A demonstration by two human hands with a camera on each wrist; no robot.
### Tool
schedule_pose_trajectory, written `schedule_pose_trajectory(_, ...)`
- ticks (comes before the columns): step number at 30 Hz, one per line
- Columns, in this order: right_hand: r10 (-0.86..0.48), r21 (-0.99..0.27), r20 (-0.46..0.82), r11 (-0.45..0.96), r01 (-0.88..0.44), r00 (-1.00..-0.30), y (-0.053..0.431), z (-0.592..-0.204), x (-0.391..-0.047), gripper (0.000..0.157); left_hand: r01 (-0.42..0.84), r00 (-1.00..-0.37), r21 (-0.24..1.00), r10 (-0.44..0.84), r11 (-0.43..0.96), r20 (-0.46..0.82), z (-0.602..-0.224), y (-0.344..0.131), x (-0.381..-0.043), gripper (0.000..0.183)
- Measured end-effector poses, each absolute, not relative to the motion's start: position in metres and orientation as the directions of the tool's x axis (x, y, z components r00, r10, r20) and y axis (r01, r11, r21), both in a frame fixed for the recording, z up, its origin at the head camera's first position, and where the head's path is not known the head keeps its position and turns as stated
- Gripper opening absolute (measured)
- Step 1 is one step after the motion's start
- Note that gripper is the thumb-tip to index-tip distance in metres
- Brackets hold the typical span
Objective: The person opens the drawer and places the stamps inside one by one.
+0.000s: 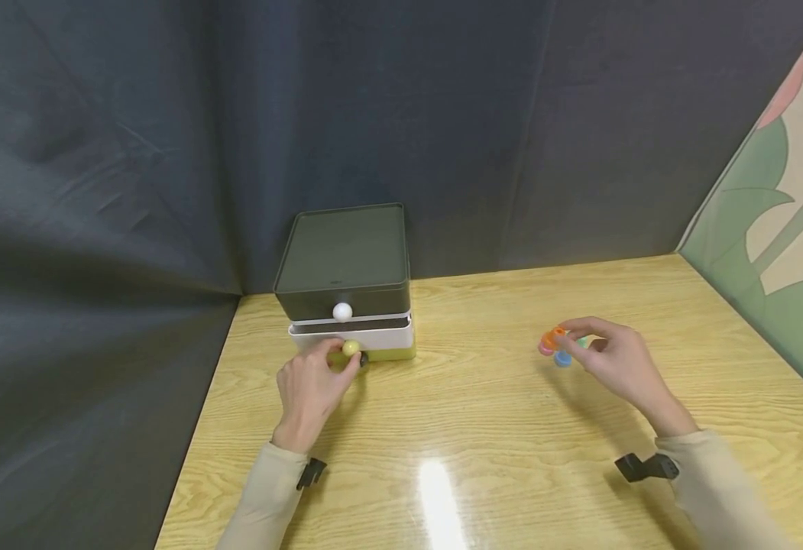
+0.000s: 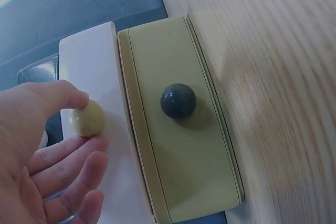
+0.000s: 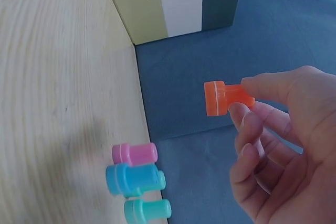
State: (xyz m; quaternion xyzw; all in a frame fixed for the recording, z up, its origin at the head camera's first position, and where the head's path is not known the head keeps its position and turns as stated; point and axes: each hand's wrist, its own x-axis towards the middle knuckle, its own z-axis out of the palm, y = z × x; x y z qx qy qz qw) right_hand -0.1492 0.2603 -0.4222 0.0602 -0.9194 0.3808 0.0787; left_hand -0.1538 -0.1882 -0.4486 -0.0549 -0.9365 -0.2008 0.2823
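A small drawer unit (image 1: 349, 248) stands at the back left, its white middle drawer (image 1: 383, 338) pulled slightly out. My left hand (image 1: 312, 386) pinches that drawer's yellow knob (image 2: 87, 119) between thumb and fingers. Below it is the yellow-green bottom drawer (image 2: 157, 56) with a dark knob (image 2: 178, 101). Over on the right, my right hand (image 1: 614, 363) holds an orange toy stamp (image 3: 218, 98) by its narrow end, raised above the table. Near it on the tabletop stand a pink stamp (image 3: 135, 153), a blue stamp (image 3: 128, 179) and teal stamps (image 3: 148, 211), grouped closely.
The dark top drawer (image 1: 373, 302) has a white knob (image 1: 342, 312) and appears closed. A dark cloth (image 1: 442, 137) hangs behind and to the left of the wooden table (image 1: 490, 428). A leaf-patterned panel (image 1: 786, 229) borders the right side.
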Motion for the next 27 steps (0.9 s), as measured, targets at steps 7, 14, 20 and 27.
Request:
schedule_pose_trajectory(7, -0.061, -0.697, 0.192, 0.693, -0.181, -0.979, 0.252, -0.42, -0.154, 0.035, 0.221, -0.841, 0.337, 0.004, 0.915, 0.54, -0.449, -0.188, -0.147, 0.025)
schedule_pose_trajectory(14, -0.072, -0.712, 0.19, 0.676, -0.188, -0.979, 0.247, -0.417, -0.157, 0.034, 0.242, -0.839, 0.308, 0.039, 0.92, 0.542, -0.446, -0.186, -0.134, 0.026)
schedule_pose_trajectory(20, -0.085, -0.739, 0.171, 0.647, -0.185, -0.981, 0.24, -0.415, -0.157, 0.037, 0.248, -0.84, 0.277, 0.063, 0.928, 0.539, -0.446, -0.186, -0.125, 0.027)
schedule_pose_trajectory(27, -0.079, -0.739, 0.148, 0.654, -0.163, -0.986, 0.23, -0.406, -0.158, 0.037, 0.264, -0.826, 0.257, 0.081, 0.93, 0.557, -0.446, -0.186, -0.114, 0.025)
